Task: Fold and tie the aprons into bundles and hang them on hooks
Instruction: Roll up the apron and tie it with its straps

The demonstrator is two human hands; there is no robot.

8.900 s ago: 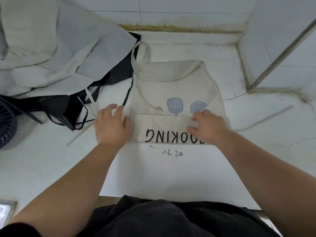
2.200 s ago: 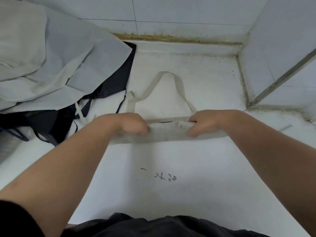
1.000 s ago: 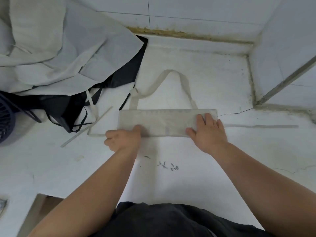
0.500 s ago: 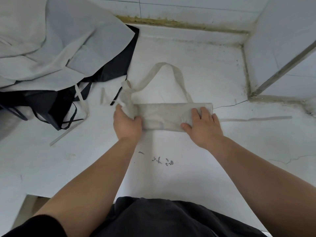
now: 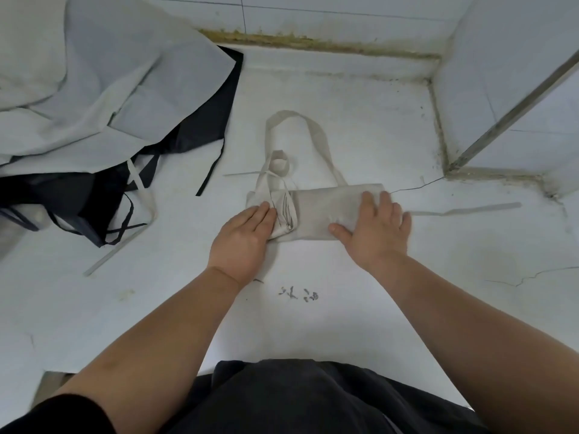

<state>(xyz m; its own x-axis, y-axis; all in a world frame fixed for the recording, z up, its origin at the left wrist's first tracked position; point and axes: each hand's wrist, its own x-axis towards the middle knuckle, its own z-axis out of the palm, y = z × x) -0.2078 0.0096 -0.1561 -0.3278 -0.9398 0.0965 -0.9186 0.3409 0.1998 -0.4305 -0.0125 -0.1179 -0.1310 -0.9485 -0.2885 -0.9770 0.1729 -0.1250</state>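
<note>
Apron: beige apron (image 5: 322, 211), folded to a narrow band, lies mid-surface (image 5: 360, 89); its left end is turned over onto itself.
Left hand: left hand (image 5: 241, 239), grip wide, straight fingers pressing the turned-over end.
Right hand: right hand (image 5: 379, 230), grip wide, palm flat on the band's right end.
Neck loop: neck loop (image 5: 316, 133) lies beyond the band.
Tie: one tie (image 5: 470, 209) trails right.
Other cloth: grey and black aprons (image 5: 109, 98) heaped at left.

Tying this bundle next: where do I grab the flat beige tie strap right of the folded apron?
Probably pinch the flat beige tie strap mid-length from above with the right hand; it lies straight, flat, uncovered on the white counter.
</note>
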